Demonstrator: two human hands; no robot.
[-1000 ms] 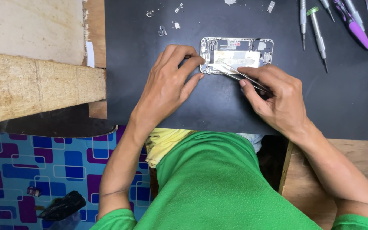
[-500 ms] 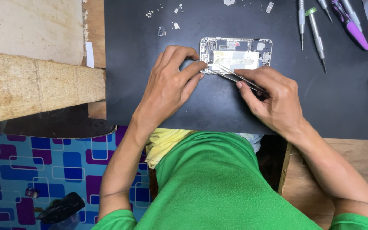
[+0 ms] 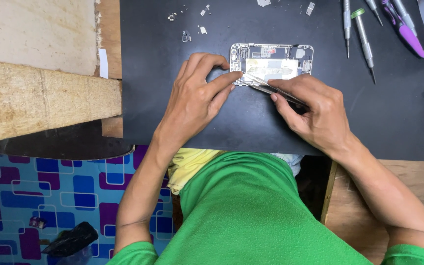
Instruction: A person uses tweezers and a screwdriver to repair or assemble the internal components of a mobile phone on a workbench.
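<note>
An opened phone body (image 3: 272,63) with bare inner parts lies on a black work mat (image 3: 251,122). My left hand (image 3: 197,100) rests on the mat with its fingertips pressed on the phone's left end, steadying it. In my right hand (image 3: 315,110) is a pair of metal tweezers (image 3: 271,88), gripped like a pen. The tweezer tips touch the phone's lower left corner, right beside my left fingertips. My right hand hides the rear half of the tweezers.
Several screwdrivers (image 3: 361,32) and a purple-handled tool (image 3: 408,34) lie at the mat's far right. Tiny screws and metal bits (image 3: 187,35) are scattered at the far left of the mat. A wooden beam (image 3: 40,98) sits left; patterned floor (image 3: 50,186) lies below.
Both hands have stayed at the phone. The tweezer tips have crept slightly left along the phone's lower edge, toward my left fingertips.
</note>
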